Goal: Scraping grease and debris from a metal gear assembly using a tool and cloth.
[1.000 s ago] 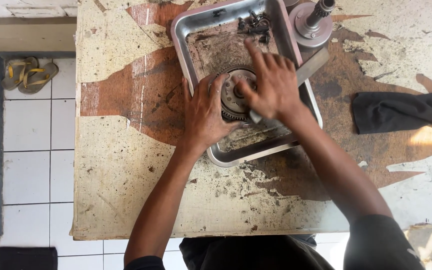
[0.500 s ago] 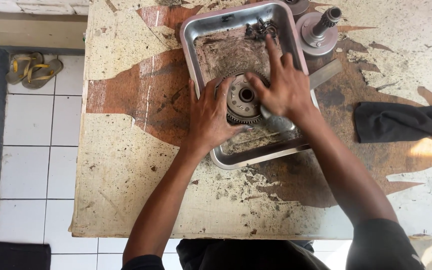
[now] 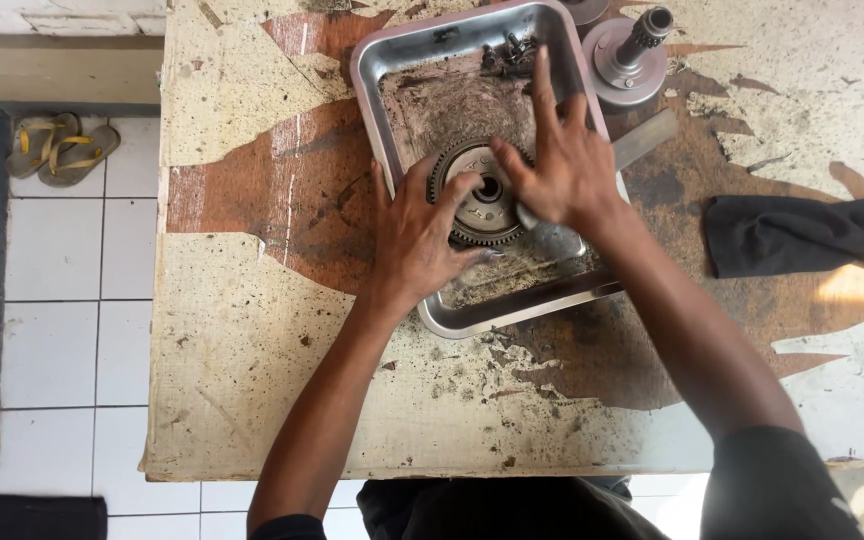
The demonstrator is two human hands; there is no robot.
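A round toothed metal gear (image 3: 474, 196) lies in a greasy steel tray (image 3: 389, 56) on a worn table. My left hand (image 3: 414, 235) grips the gear's left edge, thumb on its face. My right hand (image 3: 562, 165) rests over the gear's right side with fingers spread, and a metal tool handle (image 3: 647, 138) runs out from under it past the tray's right rim. Small dark parts (image 3: 508, 52) sit in the tray's far end.
A round metal part with a splined shaft (image 3: 634, 50) stands right of the tray. A dark cloth (image 3: 802, 232) lies at the table's right. The table's left edge (image 3: 160, 300) drops to a tiled floor with sandals (image 3: 57, 148).
The view has shifted slightly. My hands have opened over the gear, so more of its toothed face shows; both stay on it in the tray.
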